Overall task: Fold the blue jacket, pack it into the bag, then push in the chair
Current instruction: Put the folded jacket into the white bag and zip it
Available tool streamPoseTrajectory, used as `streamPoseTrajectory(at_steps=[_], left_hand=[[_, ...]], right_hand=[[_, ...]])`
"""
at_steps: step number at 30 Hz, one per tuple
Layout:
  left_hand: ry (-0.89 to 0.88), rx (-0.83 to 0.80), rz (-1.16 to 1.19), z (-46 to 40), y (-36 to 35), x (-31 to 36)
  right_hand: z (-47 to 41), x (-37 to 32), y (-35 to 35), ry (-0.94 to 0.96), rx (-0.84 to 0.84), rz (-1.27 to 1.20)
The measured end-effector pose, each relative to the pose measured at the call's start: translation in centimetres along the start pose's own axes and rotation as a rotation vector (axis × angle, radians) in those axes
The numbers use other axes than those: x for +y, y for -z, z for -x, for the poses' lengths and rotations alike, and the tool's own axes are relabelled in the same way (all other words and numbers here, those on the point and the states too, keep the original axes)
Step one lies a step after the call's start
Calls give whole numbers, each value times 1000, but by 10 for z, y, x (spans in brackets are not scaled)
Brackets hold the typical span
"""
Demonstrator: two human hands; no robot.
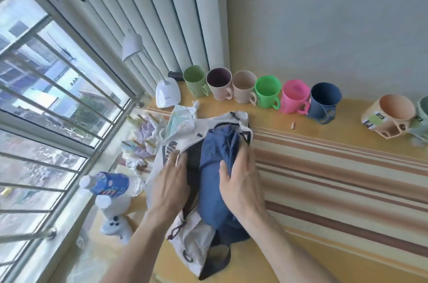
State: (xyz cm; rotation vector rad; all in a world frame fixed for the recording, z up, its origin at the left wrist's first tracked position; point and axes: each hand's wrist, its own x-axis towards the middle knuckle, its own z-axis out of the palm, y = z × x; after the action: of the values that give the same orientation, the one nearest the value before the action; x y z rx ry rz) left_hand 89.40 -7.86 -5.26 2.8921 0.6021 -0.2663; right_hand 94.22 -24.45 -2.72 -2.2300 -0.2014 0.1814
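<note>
I see the rolled blue fabric jacket (215, 181) lying in the white drawstring cloth bag (185, 236) on the yellow striped table (335, 167); behind the bag stands a row of plastic mugs (266, 93), left of it a clear plastic water bottle (111, 184)

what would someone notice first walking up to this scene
Most likely the two hands at centre: the right hand presses the rolled blue jacket into the open white bag, while the left hand rests on the bag's edge. Next, the row of coloured mugs along the wall at the back of the striped table.
</note>
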Motion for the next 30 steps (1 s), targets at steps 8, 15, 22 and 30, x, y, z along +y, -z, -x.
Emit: streamPoseTrajectory(at_steps=[8, 15, 22, 30], left_hand=[[-20, -96, 356, -6, 14, -19], [-1, -175, 309, -12, 12, -15], [-214, -98, 316, -6, 8, -19], [-275, 17, 378, -1, -7, -30]], right_hand=[[-10, -10, -63, 128, 81, 440], [-3, 13, -88, -3, -1, 311], [-36, 5, -116, 2, -119, -51], [-52, 26, -130, 69, -563, 200]])
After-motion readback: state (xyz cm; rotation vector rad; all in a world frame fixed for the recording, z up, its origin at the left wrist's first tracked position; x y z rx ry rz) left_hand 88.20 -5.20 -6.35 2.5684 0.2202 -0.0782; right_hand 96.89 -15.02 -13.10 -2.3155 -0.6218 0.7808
